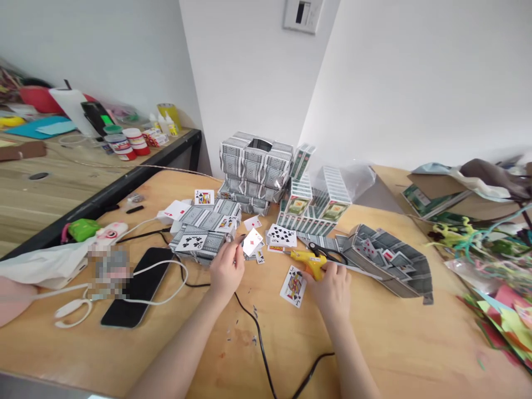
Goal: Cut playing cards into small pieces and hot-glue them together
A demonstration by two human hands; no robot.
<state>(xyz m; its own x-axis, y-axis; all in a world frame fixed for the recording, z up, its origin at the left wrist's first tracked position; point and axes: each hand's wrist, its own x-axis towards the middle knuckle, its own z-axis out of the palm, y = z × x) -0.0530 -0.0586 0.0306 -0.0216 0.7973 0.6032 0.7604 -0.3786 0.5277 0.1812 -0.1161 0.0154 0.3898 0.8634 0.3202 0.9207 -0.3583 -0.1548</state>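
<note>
Pinched in my left hand (226, 269) is a small white playing card piece (251, 242) with a red diamond, held tilted above the table. My right hand (332, 285) is closed round a yellow glue gun (310, 262), its nozzle toward the left. A jack card (293, 286) lies face up just left of my right hand. Behind my left hand sits a flat structure of grey-backed cards (203, 221) with loose cards on top. Scissors (324, 251) with black handles lie behind the glue gun. A spade card (281, 235) rests between the hands, farther back.
A tall folded-card structure (255, 166) and stacked card boxes (313, 216) stand at the back. To the right is a boat-shaped card tray (386, 282). A phone (137, 288) and white cable lie left; a black cord (260, 332) runs along the front.
</note>
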